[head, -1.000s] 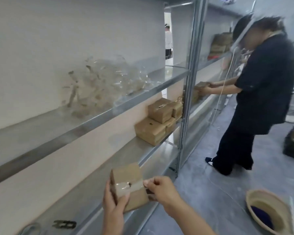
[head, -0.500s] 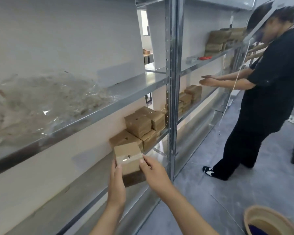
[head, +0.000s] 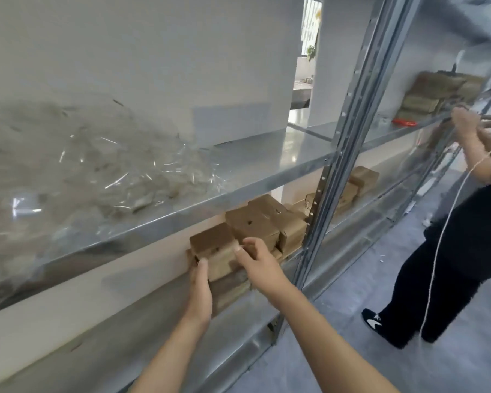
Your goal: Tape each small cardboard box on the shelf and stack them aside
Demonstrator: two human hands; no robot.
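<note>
Both hands, L (head: 200,282) & R (head: 255,260), grip the taped box (head: 214,251), now moved beside the stack (head: 255,222) on the shelf (head: 267,165). Taping looks done; stacking next.

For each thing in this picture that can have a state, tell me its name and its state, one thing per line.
Small brown cardboard box: closed, held against the stack on the lower shelf.
Left hand: grips the box's left side.
Right hand: fingers curled on the box's right side.
Stack of brown cardboard boxes: closed, piled on the lower metal shelf.
Clear crumpled plastic wrap: heaped loose on the upper metal shelf.
</note>
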